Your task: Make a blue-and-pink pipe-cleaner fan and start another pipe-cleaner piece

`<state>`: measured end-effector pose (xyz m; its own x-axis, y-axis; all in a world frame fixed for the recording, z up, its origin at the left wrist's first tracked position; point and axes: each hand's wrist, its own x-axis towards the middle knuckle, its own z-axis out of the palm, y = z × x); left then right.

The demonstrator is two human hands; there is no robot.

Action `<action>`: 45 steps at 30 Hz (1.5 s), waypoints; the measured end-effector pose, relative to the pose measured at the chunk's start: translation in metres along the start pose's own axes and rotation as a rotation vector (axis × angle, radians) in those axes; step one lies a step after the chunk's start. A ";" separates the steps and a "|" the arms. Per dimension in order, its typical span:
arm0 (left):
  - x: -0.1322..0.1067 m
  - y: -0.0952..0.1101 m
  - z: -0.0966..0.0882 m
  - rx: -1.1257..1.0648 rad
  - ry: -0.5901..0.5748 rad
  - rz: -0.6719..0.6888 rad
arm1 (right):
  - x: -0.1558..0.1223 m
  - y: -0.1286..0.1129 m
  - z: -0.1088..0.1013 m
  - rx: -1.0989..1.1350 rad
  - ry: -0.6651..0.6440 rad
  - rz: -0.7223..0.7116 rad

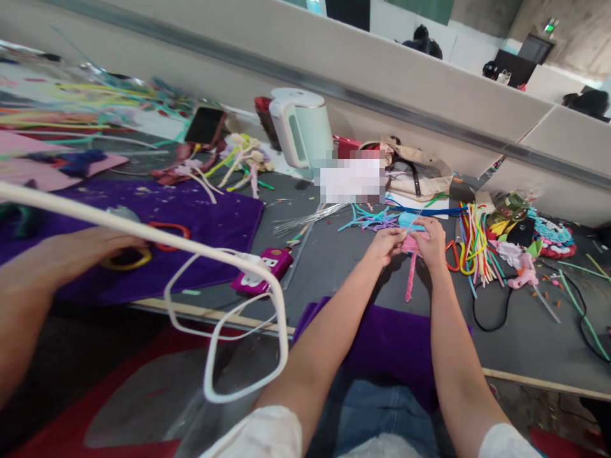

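Observation:
My left hand [386, 246] and my right hand [431, 242] are close together above the dark table, fingers pinched. Between them is a pink fuzzy pipe-cleaner piece [410, 275], with one strip hanging straight down toward me. A thin, clear or silvery strand rises from the fingertips; its kind cannot be made out. Just behind the hands lie blue and purple pipe cleaners [370, 216]. Beside my right hand are red-orange-handled scissors [452, 254] and a bundle of multicoloured pipe cleaners [480, 245].
A co-worker's hand [102, 245] is by scissors with red and yellow handles [128, 257] on a purple cloth [214, 222]. A white cable [238, 261] crosses the left foreground. Also here: a magenta power strip [267, 270], loose silver wires [310, 219], a pale kettle [305, 130] and a beige bag [429, 168].

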<state>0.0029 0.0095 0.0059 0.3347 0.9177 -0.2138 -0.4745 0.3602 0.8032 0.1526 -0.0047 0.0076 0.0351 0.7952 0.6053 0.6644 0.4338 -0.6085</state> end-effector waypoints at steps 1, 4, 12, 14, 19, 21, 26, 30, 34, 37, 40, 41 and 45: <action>0.000 0.001 0.000 -0.010 0.007 0.004 | 0.000 -0.001 0.000 -0.044 0.008 -0.015; -0.001 0.003 0.000 -0.023 0.006 0.006 | -0.001 -0.005 0.000 -0.075 -0.023 -0.043; -0.002 0.003 0.001 0.056 0.046 0.086 | -0.004 -0.013 -0.004 -0.204 0.141 0.034; -0.002 0.002 0.002 0.127 0.125 0.161 | -0.004 -0.014 -0.003 -0.188 0.162 0.069; -0.004 0.000 0.005 0.557 0.303 0.525 | -0.006 -0.014 0.008 0.161 0.051 0.226; -0.008 0.000 0.007 0.757 0.317 0.685 | -0.007 -0.015 0.013 0.274 0.053 0.281; -0.020 0.000 0.011 1.009 0.305 0.811 | -0.007 -0.019 0.019 0.457 0.112 0.364; -0.019 -0.001 0.012 0.997 0.319 0.767 | -0.009 -0.020 0.027 0.633 0.157 0.445; -0.012 0.001 0.007 0.724 0.279 0.556 | -0.012 -0.021 0.029 0.655 0.171 0.412; -0.011 0.008 0.001 0.398 0.079 0.190 | -0.011 -0.023 0.021 0.675 0.102 0.340; -0.013 0.015 -0.006 0.153 -0.194 -0.088 | -0.009 -0.024 0.010 0.722 -0.021 0.312; -0.013 0.016 -0.007 0.109 -0.247 -0.124 | -0.008 -0.024 0.007 0.728 -0.043 0.314; -0.012 0.011 -0.004 0.195 -0.144 -0.017 | -0.006 -0.023 0.004 0.681 -0.029 0.371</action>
<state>-0.0098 0.0032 0.0152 0.4606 0.8735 -0.1576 -0.3067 0.3232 0.8952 0.1343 -0.0178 0.0154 0.1400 0.9459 0.2926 0.0072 0.2945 -0.9556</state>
